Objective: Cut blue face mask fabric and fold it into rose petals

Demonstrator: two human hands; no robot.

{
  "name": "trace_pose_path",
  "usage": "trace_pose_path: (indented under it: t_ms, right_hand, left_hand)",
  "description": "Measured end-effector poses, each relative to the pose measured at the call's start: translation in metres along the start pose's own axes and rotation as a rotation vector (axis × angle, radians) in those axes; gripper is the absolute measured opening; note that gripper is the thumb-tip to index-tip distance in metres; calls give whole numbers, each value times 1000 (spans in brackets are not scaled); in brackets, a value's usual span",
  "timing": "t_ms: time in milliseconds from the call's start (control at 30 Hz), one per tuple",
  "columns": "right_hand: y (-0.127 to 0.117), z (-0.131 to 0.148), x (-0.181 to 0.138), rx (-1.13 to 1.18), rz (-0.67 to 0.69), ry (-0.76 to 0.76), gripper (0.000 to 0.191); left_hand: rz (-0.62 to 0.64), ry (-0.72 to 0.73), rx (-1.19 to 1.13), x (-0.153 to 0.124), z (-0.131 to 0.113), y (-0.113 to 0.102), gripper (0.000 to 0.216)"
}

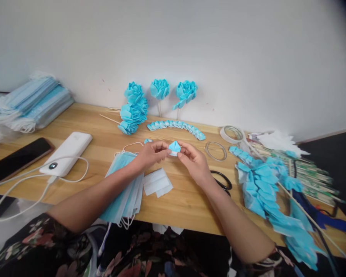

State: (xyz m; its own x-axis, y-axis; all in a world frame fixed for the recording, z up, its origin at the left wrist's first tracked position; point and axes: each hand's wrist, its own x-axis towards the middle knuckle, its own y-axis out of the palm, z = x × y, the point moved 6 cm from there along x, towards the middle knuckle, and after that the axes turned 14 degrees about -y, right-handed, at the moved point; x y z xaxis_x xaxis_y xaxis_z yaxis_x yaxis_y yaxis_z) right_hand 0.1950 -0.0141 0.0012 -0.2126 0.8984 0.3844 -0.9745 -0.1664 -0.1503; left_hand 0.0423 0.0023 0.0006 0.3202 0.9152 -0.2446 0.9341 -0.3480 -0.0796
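Both my hands meet over the middle of the wooden table [83, 127]. Between them is a small folded blue petal piece [174, 147], pinched from the left by my left hand [151, 154] and from the right by my right hand [193, 161]. Under my left forearm lies a pile of blue face masks [123, 192], fanned toward the front edge. A few white cut rectangles [157, 181] rest just below my hands. A curved row of folded blue petals [177, 127] lies beyond my hands.
Blue mask flowers on sticks [132, 109] lean at the wall. A mask stack [31, 102], a phone [15, 157] and a white power bank [66, 153] with cable sit left. Tape rolls [232, 134], scissors [223, 181], blue petal sprays [265, 192] and sticks crowd the right.
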Motion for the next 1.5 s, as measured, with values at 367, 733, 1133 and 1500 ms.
trace_pose_path:
  t_ms: [367, 733, 1133, 1500]
  right_hand:
    - [-4, 1, 0, -70, -37, -24, 33]
    - [-57, 16, 7, -221, -171, -83, 30]
    - [-38, 32, -49, -1116, 435, -239, 19]
    - [-25, 28, -56, -1327, 389, -345, 17]
  left_hand:
    - [20, 45, 146, 2, 6, 6, 29]
    - [-20, 16, 155, 3, 9, -1, 28]
    - [-41, 25, 124, 1, 7, -3, 31]
    - [-22, 6, 87, 1, 5, -2, 29]
